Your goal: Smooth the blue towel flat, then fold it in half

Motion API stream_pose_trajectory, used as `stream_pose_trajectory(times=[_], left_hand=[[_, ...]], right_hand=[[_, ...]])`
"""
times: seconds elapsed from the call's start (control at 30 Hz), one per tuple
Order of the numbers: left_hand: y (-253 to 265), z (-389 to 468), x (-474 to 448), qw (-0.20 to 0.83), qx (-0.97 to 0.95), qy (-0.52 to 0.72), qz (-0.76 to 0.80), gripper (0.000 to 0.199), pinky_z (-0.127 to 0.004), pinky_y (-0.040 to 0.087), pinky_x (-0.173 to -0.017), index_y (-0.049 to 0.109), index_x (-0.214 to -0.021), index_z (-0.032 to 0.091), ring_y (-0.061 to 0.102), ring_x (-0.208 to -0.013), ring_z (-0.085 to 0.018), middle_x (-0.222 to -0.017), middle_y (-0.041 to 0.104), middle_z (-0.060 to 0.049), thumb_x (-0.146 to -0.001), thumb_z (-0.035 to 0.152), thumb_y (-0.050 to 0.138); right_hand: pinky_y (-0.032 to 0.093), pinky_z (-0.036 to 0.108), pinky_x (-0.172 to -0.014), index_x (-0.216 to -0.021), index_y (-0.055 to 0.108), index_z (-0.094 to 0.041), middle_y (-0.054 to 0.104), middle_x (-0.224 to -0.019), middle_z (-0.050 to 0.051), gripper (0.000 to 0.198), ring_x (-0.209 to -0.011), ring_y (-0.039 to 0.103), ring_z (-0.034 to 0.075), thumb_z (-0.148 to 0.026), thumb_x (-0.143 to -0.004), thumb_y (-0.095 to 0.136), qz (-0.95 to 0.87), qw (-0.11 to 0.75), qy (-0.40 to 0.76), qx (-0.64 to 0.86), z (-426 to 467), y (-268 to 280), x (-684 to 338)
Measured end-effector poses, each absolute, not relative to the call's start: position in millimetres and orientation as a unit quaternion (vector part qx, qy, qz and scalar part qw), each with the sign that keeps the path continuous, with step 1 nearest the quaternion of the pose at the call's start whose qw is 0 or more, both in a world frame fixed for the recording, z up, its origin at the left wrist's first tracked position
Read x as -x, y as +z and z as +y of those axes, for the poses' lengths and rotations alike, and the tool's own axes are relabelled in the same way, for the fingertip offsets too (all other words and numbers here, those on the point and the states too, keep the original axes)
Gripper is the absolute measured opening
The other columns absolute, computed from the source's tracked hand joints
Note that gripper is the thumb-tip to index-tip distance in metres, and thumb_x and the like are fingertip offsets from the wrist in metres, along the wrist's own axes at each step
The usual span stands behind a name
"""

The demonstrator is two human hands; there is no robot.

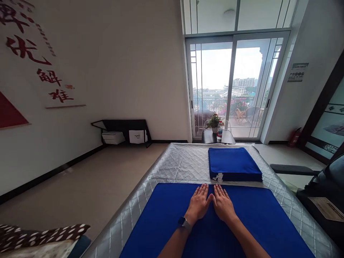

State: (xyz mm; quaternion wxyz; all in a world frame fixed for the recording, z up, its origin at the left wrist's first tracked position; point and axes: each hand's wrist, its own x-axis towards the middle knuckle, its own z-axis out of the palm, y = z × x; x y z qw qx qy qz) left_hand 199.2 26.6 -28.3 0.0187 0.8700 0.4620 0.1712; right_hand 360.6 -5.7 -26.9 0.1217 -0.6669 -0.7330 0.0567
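A blue fabric sheet (158,218) lies spread over the near part of a table with a silver quilted cover (177,163). Flat on the sheet near its far edge rests my left hand (199,202), fingers stretched out, with a watch on the wrist. Beside it my right hand (222,204) also lies flat with its fingers extended, the two thumbs nearly touching. Neither hand holds anything. Just beyond the fingertips sits a folded blue fabric piece (232,161), with white tags (219,177) hanging from its front left corner.
Past the table's far end stands a small black table (228,137) with a potted plant (214,122) and a bottle (219,129). A black chair (328,193) is close on the right. Patterned cushions (40,236) lie at lower left. A low black bench (125,125) lines the wall.
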Motion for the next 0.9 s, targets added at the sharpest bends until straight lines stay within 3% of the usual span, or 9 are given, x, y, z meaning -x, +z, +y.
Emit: stream_pose_trajectory(times=[0.2, 0.4, 0.9], left_hand=[[-25, 34, -200, 0.012, -0.848, 0.219, 0.482, 0.056, -0.045, 0.031, -0.120, 0.028, -0.155, 0.014, 0.027, -0.148, -0.022, -0.159, 0.035, -0.011, -0.107, 0.039, 0.016], [-37, 20, -215, 0.026, -0.886, 0.161, 0.433, 0.060, -0.044, 0.026, -0.123, 0.029, -0.155, 0.014, 0.022, -0.150, -0.021, -0.160, 0.033, -0.009, -0.106, 0.045, 0.014], [-41, 22, -218, 0.037, -0.870, 0.151, 0.467, 0.064, -0.045, 0.023, -0.123, 0.033, -0.154, 0.014, 0.022, -0.150, -0.022, -0.160, 0.034, -0.009, -0.105, 0.048, 0.010]], right_hand=[[0.013, 0.037, -0.122, -0.156, 0.024, -0.012, 0.023, -0.162, 0.005, 0.063, -0.151, 0.015, 0.017, -0.039, -0.100, 0.014, -0.741, 0.142, 0.053, 0.655, -5, -21, -362], [0.014, 0.041, -0.122, -0.156, 0.022, -0.015, 0.023, -0.162, 0.007, 0.062, -0.151, 0.016, 0.021, -0.030, -0.097, 0.024, -0.776, 0.092, 0.024, 0.624, -7, -34, -354], [0.014, 0.042, -0.122, -0.156, 0.023, -0.013, 0.023, -0.163, 0.009, 0.062, -0.151, 0.016, 0.021, -0.037, -0.099, 0.019, -0.756, 0.100, 0.015, 0.647, -1, -43, -355]])
